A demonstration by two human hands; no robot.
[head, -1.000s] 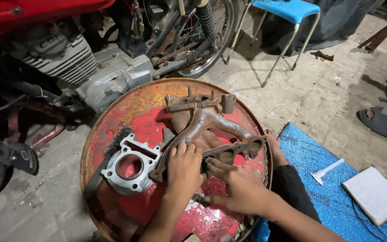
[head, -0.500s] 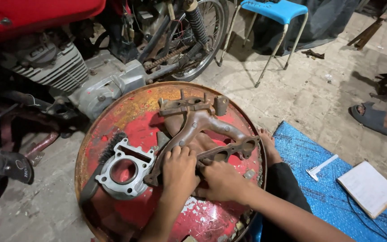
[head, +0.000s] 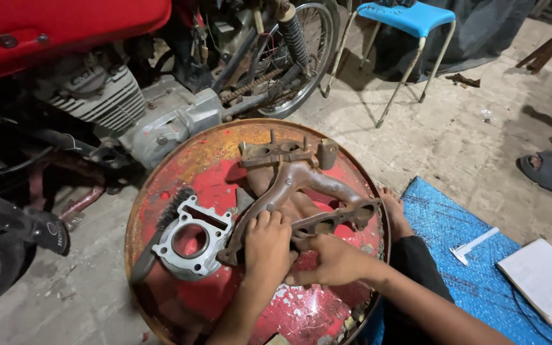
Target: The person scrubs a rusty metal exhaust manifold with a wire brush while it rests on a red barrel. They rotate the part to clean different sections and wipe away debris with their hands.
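Rusty-brown manifold [head: 301, 176] on red drum lid [head: 225, 176] — blue stool [head: 410, 16], blue mat [head: 474, 268].

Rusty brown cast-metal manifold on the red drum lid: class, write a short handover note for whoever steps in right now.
Left hand: gripping the lower arm of the rusty brown cast-metal manifold.
Right hand: fingers on the manifold's flange, beside the left hand.
The manifold lies on the round, rusted red metal drum lid. A silver cylinder block with a round bore and a black wire brush lie left of it, untouched.
Done: manifold set on the lid.
Left: rust remains on it.
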